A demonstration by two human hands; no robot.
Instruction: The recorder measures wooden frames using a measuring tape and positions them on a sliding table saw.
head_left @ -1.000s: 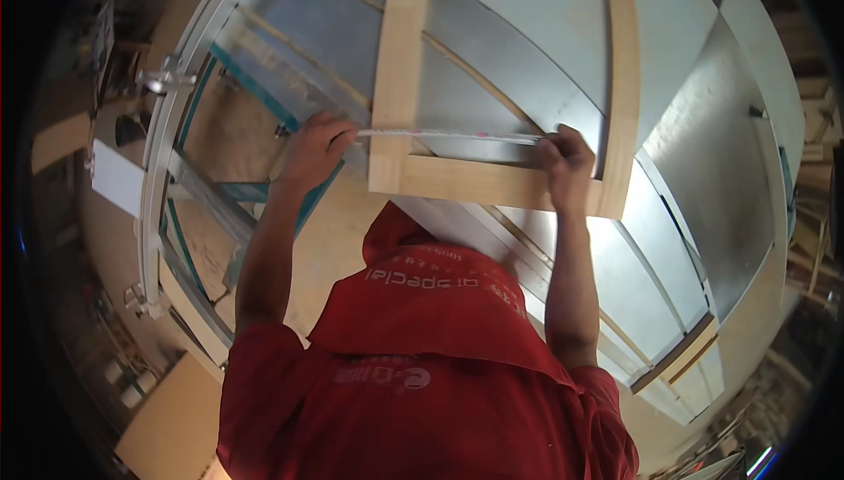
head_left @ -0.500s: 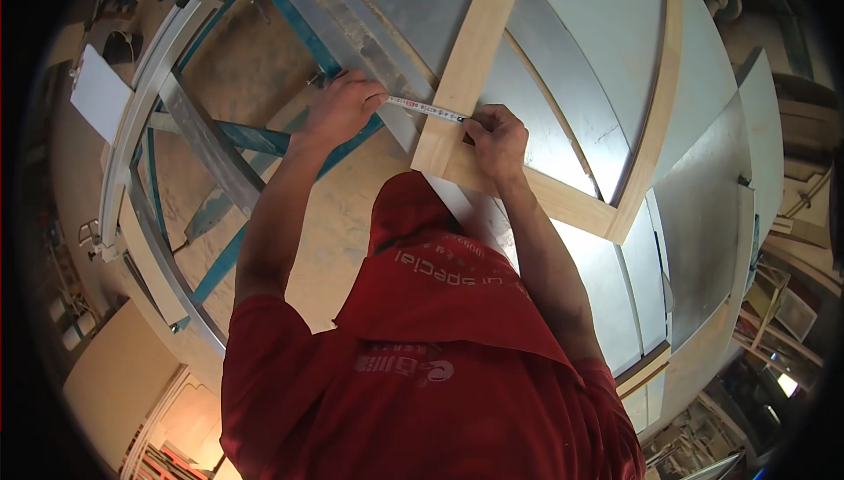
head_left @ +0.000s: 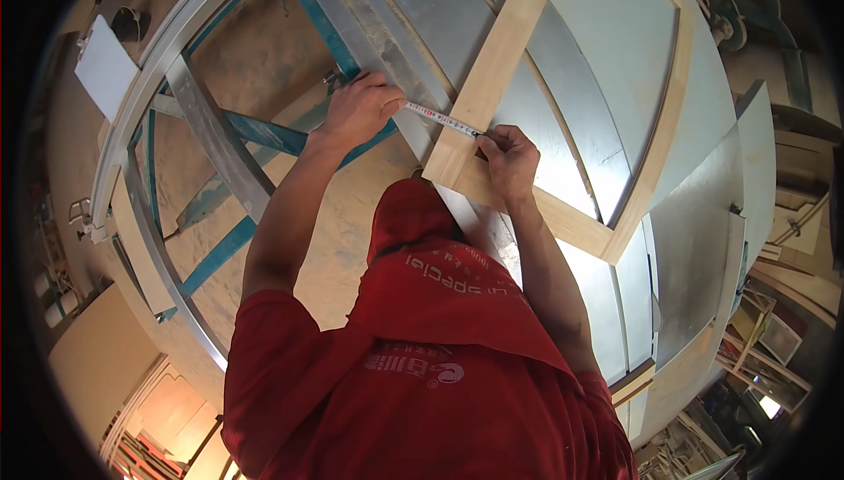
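Observation:
A tape measure (head_left: pixel 441 119) is pulled out between my two hands, its white blade lying across one bar of a light wooden frame (head_left: pixel 494 62). My left hand (head_left: pixel 363 111) is closed round the tape's left end, over the metal table's edge; the fingers hide what part of it they grip. With thumb and fingers pinched, my right hand (head_left: pixel 511 162) holds the other end at the bar's inner edge. The frame lies flat on a metal machine table (head_left: pixel 422 32), near its corner.
Teal and grey metal supports (head_left: pixel 264 135) and a long rail (head_left: pixel 132 128) stand to the left. A white board (head_left: pixel 105 69) hangs by the rail. On the right is a grey sheet-metal surface (head_left: pixel 699 251). Wooden pieces (head_left: pixel 167 418) stand at lower left.
The view has shifted slightly, so the frame, table and hands sit a little lower and further right. Both hands keep their hold on the tape measure.

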